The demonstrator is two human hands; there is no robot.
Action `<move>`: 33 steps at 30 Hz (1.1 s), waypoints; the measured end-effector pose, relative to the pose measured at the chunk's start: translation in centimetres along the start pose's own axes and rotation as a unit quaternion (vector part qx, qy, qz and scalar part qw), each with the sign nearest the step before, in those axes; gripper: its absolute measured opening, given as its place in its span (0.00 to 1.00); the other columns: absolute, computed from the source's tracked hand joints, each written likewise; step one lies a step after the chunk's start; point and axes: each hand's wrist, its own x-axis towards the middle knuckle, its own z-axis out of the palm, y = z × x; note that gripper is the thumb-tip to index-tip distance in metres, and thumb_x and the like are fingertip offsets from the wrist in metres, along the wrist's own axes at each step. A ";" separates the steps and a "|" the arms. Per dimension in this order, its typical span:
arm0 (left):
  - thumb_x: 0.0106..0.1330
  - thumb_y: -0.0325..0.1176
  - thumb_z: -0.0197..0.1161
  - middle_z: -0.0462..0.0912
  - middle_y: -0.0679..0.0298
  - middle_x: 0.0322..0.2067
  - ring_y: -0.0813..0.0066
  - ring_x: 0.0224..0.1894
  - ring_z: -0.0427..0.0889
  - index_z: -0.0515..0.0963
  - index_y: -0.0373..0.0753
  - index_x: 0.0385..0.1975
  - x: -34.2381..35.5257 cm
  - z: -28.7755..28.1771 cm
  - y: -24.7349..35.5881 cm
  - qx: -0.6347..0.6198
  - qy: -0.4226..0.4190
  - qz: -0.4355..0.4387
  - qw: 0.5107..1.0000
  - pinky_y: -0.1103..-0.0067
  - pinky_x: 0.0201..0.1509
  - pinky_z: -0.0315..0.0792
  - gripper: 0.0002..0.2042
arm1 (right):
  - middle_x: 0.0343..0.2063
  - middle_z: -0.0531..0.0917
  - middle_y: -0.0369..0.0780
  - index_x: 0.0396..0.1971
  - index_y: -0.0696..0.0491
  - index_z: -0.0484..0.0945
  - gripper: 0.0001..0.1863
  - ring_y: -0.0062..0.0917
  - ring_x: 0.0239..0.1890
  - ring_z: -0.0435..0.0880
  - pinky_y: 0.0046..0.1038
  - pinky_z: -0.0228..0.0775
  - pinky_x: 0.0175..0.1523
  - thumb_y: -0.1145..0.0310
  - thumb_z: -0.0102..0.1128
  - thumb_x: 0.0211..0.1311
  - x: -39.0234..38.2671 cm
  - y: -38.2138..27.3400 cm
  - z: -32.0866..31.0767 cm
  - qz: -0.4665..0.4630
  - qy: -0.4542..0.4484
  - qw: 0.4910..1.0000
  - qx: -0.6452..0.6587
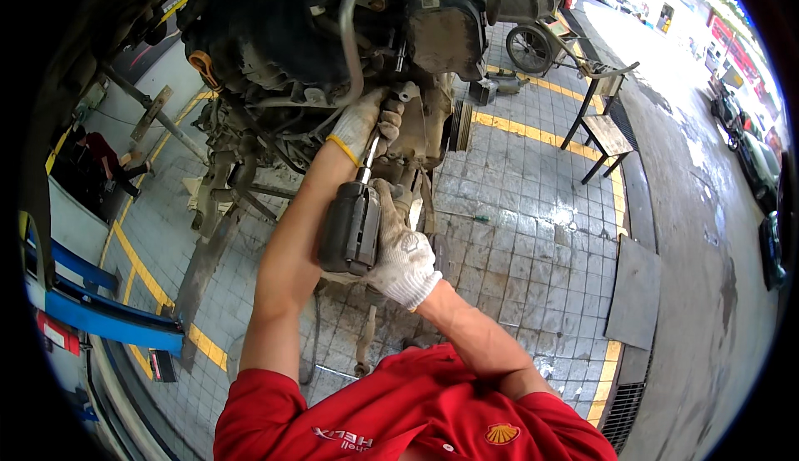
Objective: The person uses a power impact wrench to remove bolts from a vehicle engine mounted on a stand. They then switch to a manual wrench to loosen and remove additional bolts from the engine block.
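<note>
My left hand, in a white knit glove with a yellow cuff, has its fingers around a metal socket and extension against the underside of a dirty engine. The extension runs down to a black power wrench. My right hand, in a soiled white glove, grips the wrench from its right side, part of the hand hidden behind the tool. A grooved pulley sits to the right of the socket. The wrench's tip end at the engine is partly hidden by my left hand.
A blue lift arm lies at lower left. A seated person is at far left. A wheeled cart, a small stool and dark metal parts stand at right, beside a driveway with parked motorbikes.
</note>
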 end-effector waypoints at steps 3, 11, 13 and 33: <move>0.84 0.44 0.45 0.69 0.73 0.22 0.87 0.15 0.60 0.73 0.42 0.41 0.2 -0.3 -0.1 0.019 0.000 0.015 1.000 0.87 0.14 0.59 0.14 | 0.60 0.81 0.45 0.78 0.62 0.39 0.69 0.37 0.59 0.84 0.33 0.75 0.65 0.54 0.83 0.48 -0.2 0.4 -0.3 0.034 -0.015 0.997 -0.062; 0.83 0.44 0.46 0.74 0.69 0.23 0.85 0.16 0.65 0.74 0.38 0.41 -0.7 -0.7 0.7 -0.004 -0.008 0.021 1.000 0.87 0.14 0.63 0.16 | 0.64 0.77 0.52 0.79 0.63 0.36 0.73 0.42 0.63 0.81 0.34 0.77 0.63 0.52 0.84 0.45 -0.2 -1.1 -0.4 0.018 0.011 0.994 -0.105; 0.83 0.45 0.47 0.76 0.68 0.24 0.84 0.17 0.69 0.74 0.36 0.41 0.6 -0.7 0.2 -0.017 -0.015 -0.006 1.000 0.87 0.14 0.67 0.18 | 0.64 0.76 0.54 0.78 0.64 0.37 0.73 0.43 0.63 0.81 0.35 0.77 0.63 0.51 0.84 0.45 -0.4 0.2 -0.8 0.023 0.008 0.992 -0.122; 0.80 0.50 0.52 0.76 0.71 0.23 0.85 0.17 0.69 0.75 0.37 0.35 1.9 0.3 0.2 -0.054 0.028 -0.089 0.994 0.85 0.16 0.67 0.20 | 0.62 0.75 0.58 0.77 0.64 0.42 0.66 0.49 0.63 0.79 0.39 0.76 0.65 0.53 0.80 0.49 -0.7 1.2 -3.7 0.018 -0.016 0.995 -0.096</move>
